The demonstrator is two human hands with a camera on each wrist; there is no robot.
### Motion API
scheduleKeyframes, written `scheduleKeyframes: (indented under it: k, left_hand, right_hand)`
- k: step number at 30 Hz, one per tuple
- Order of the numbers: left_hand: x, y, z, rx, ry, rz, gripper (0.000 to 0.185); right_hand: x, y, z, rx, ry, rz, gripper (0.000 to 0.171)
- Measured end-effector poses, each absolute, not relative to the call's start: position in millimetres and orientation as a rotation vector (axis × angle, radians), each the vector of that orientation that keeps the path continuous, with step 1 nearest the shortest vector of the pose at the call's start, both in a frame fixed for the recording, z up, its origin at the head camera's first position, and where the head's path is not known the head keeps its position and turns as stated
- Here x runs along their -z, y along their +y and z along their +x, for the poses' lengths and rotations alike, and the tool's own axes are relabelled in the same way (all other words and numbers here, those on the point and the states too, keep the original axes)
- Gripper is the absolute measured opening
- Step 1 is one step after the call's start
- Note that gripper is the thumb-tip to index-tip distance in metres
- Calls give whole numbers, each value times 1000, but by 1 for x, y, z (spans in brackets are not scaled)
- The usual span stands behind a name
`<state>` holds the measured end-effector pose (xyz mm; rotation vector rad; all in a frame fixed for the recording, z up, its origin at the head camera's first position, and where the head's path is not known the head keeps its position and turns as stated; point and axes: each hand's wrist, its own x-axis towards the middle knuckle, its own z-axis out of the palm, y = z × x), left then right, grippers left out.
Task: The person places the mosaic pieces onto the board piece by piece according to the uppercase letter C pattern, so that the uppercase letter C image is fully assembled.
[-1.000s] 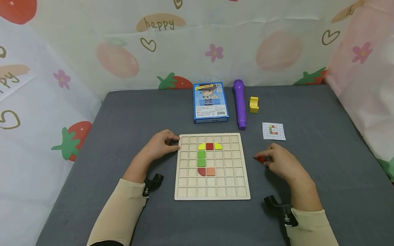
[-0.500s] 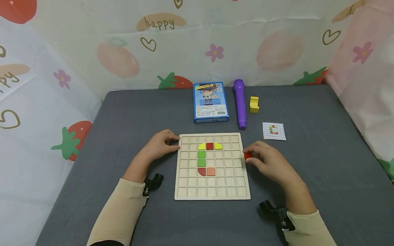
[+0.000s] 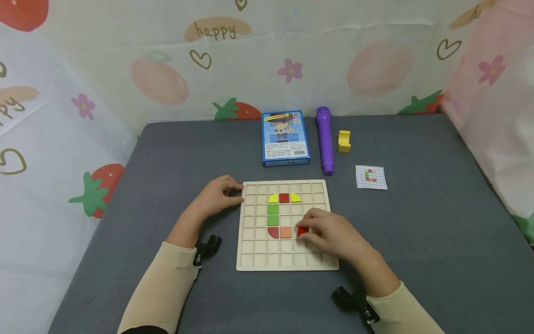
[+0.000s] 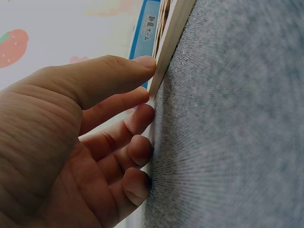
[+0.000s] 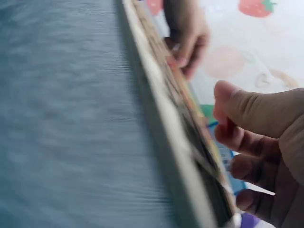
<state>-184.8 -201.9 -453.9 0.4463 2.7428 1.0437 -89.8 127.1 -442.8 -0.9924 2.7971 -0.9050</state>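
Observation:
A pale wooden grid board lies on the grey cloth. Set into its cells are a yellow quarter-round, a red square, another yellow quarter-round, two green squares, a dark red quarter-round and an orange square. My left hand touches the board's left edge with thumb and fingertip, the other fingers loosely bent. Over the board, just right of the orange square, my right hand pinches a red tile between thumb and fingers; its far end is hidden by them.
Behind the board lie a blue box, a purple microphone-shaped stick and a small yellow block. A white pattern card with a coloured grid picture lies to the right. Printed cloth hangs behind the table.
My right hand has carried the red tile leftward, from the cloth right of the board to over the row with the orange square. My left hand has stayed at the board's edge.

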Motion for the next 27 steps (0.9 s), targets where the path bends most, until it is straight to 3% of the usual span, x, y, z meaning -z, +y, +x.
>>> scheduleKeyframes:
  k: [15, 27]
  left_hand:
    - [454, -200, -188, -991, 2764, 505, 36]
    - [457, -200, -188, -1010, 2781, 532, 33]
  right_hand:
    - [458, 124, -90, 884, 2899, -1168, 19]
    - [458, 121, -91, 807, 2979, -927, 20]
